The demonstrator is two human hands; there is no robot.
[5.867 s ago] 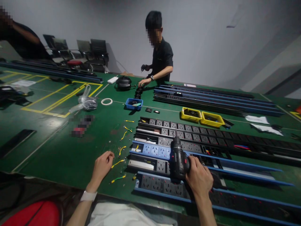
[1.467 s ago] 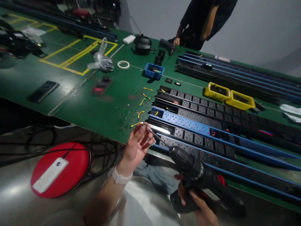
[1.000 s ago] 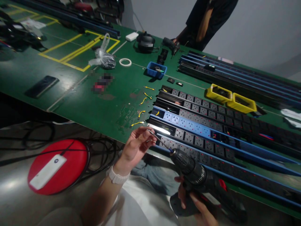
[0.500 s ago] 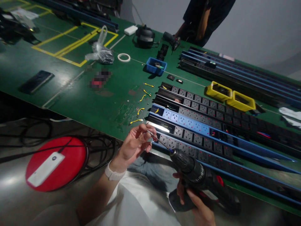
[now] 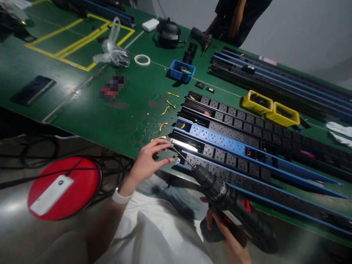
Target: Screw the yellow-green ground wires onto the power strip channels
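My right hand (image 5: pixel 224 227) is wrapped around the grip of a black cordless drill (image 5: pixel 217 189). The drill's long bit (image 5: pixel 183 156) points up and left, toward the end of a black power strip (image 5: pixel 209 150) with a shiny metal plate (image 5: pixel 184 144) on it. Beside the bit's tip is my left hand (image 5: pixel 148 159), its thumb and fingers apart; whether a fingertip touches the tip is hard to see. Below the bit, a blue-edged power strip (image 5: pixel 233 178) lies along the near table edge. Short yellow wires (image 5: pixel 163 127) lie left of the strips' ends.
Two yellow bins (image 5: pixel 257 101) stand on the strips. Farther back are a blue bin (image 5: pixel 181 71), a tape roll (image 5: pixel 142 59) and another drill (image 5: pixel 202 38), near a person (image 5: pixel 233 22). A red stool (image 5: pixel 66 189) with a white power bank (image 5: pixel 51 195) stands at left.
My left thumb and fingers have spread from their pinch near the bit's tip. The drill has moved slightly up and left, its tip now at the strip's end.
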